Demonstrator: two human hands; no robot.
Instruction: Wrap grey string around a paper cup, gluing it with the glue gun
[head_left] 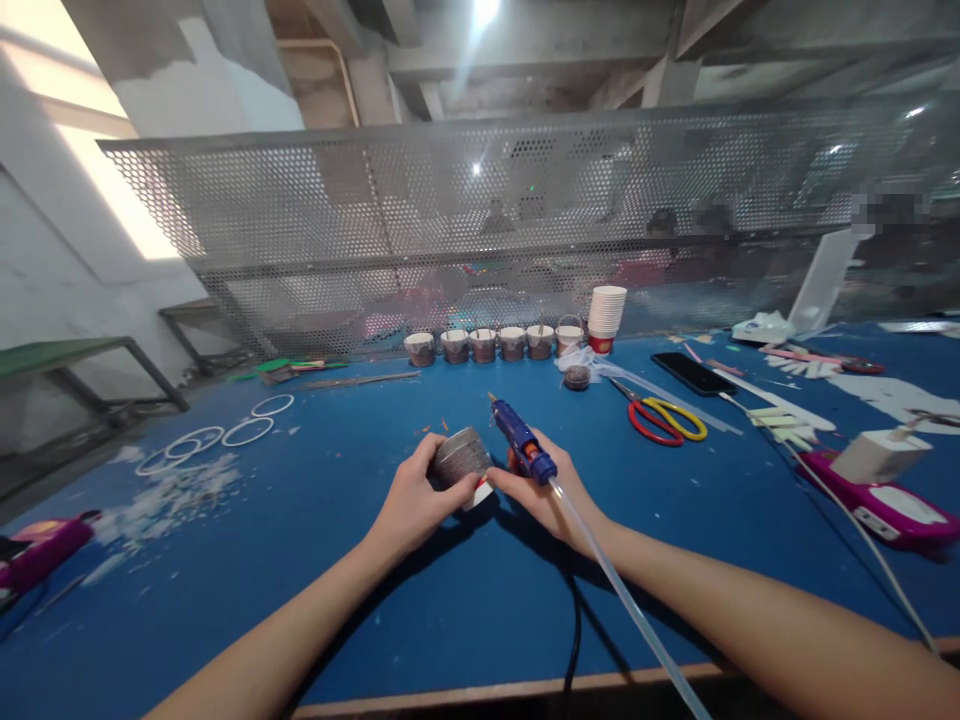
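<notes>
Blue glue gun (523, 443), wrapped cup (460, 456): one each (held); six pots (512, 344).

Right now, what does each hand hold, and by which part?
Left hand: the cup, by its side. Right hand: the glue gun, seemingly by its hidden handle.
</notes>
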